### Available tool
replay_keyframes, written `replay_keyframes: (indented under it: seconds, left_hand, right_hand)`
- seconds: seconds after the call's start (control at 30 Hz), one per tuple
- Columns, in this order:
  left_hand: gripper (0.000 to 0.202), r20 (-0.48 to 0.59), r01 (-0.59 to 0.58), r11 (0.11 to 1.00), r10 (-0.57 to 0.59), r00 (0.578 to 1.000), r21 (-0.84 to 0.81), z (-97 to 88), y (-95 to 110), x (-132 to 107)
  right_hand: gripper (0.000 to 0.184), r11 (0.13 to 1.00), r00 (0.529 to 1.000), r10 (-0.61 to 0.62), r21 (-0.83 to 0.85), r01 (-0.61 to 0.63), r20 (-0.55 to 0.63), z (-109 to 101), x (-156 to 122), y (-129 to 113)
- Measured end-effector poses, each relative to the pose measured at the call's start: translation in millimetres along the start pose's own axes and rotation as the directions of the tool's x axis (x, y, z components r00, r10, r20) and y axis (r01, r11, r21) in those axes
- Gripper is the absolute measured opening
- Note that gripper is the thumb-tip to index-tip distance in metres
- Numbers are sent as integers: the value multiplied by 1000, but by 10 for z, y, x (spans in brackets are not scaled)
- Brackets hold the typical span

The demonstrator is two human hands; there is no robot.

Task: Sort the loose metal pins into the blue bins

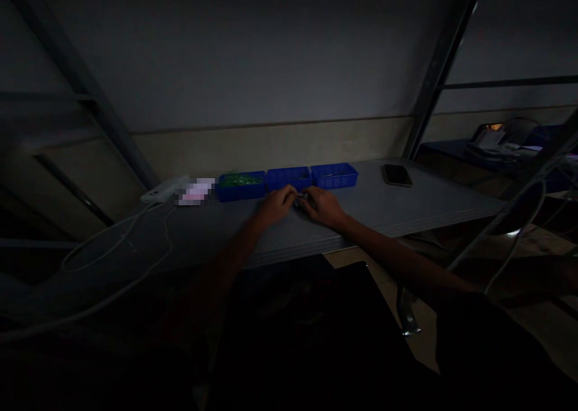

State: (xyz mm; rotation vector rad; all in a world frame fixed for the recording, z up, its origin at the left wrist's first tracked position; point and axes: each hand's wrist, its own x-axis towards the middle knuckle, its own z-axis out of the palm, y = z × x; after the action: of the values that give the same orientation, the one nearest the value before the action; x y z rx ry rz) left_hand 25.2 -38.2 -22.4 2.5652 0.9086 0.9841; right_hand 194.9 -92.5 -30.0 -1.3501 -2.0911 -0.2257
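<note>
Both my hands meet over the grey table in front of the blue bins. My left hand (277,205) has its fingers bent, the tips pinched at a small greyish object (300,200). From the other side, my right hand (323,206) is closed around the same object. Dim light and the fingers hide most of it, so its kind is unclear. Just behind are a middle blue bin (289,187) with small dark pieces and a right blue bin (347,181) with a few small items. The left blue bin (242,194) contains something green and shiny.
A phone (397,175) lies at the table's right. Left of the bins are a blurred-out pinkish card (197,192) and a white device (165,191) with cables trailing off the table. Metal frame posts (427,116) rise at both sides. Another cluttered table (451,150) stands to the right.
</note>
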Motion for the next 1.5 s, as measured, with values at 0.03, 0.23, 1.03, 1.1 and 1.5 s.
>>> replay_keyframes:
  seconds: [0.03,0.23,1.03,1.1,1.5]
  left_hand:
    - [25,5,-3,1000,3,1000,15,-5,6,-1]
    - [25,-12,1,999,-2,1000,-35,4,2,-1]
    - [25,114,-93,990,80,990,111,72,-155,-9]
    - [22,116,-74,987,58,992,142,76,-182,-10]
    - [12,119,47,983,-69,990,176,84,-286,25]
  right_hand:
    - [25,1000,1000,-4,-3,4,-5,0,-4,-1]
    - [26,999,1000,23,-45,-22,4,-20,-5,-25]
    - [28,970,943,241,13,-244,-228,36,157,271]
    - [30,959,922,281,31,-283,-266,48,203,373]
    - [26,936,922,268,-150,-318,-278,154,480,370]
